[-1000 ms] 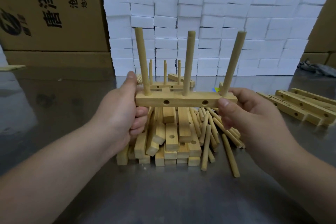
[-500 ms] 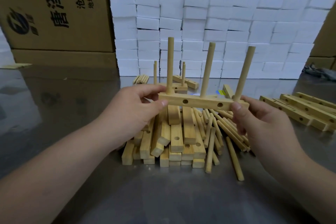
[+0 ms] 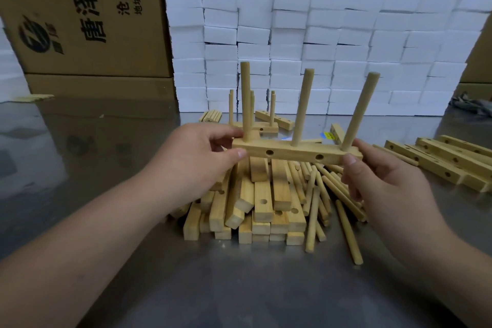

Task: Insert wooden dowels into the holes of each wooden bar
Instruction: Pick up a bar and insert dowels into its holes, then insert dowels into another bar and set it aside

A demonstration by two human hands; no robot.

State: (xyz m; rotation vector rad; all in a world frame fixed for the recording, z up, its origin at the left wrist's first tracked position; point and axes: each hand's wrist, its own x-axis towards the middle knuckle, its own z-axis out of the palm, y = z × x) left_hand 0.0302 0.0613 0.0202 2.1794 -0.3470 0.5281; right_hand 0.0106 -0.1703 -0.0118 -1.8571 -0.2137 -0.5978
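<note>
- One wooden bar [image 3: 295,153] is held up in the air above the middle of the steel counter [image 3: 239,287], over the pile. It lies crosswise and dips a little toward its right end.
- Three dowels stand in its top face: a left dowel [image 3: 246,104] that is nearly upright, and a middle dowel [image 3: 302,109] and a right dowel [image 3: 359,112] that lean to the right.
- Two round holes show empty on the face of the bar toward me.
- The left hand [image 3: 194,160] pinches the bar's left end, thumb on the near face and fingers curled over the far side, beside the left dowel.
- The right hand [image 3: 380,184] pinches the right end the same way, thumb tip on the near face and fingers behind, below the right dowel.
- The bar spans the gap between the two hands, gripped only at its ends.
- Below it lies a heap of loose bars [image 3: 263,205], with a scatter of loose dowels [image 3: 330,194] on the heap's right side; both are too jumbled to count.
- Behind the heap stands one finished bar [image 3: 266,129] with three dowels upright in it.
- Toward the counter's right edge lie several longer drilled bars [image 3: 439,160], side by side.
- A wall of white foam blocks [image 3: 319,48] lines the back edge, with printed cardboard boxes [image 3: 87,16] behind it.
</note>
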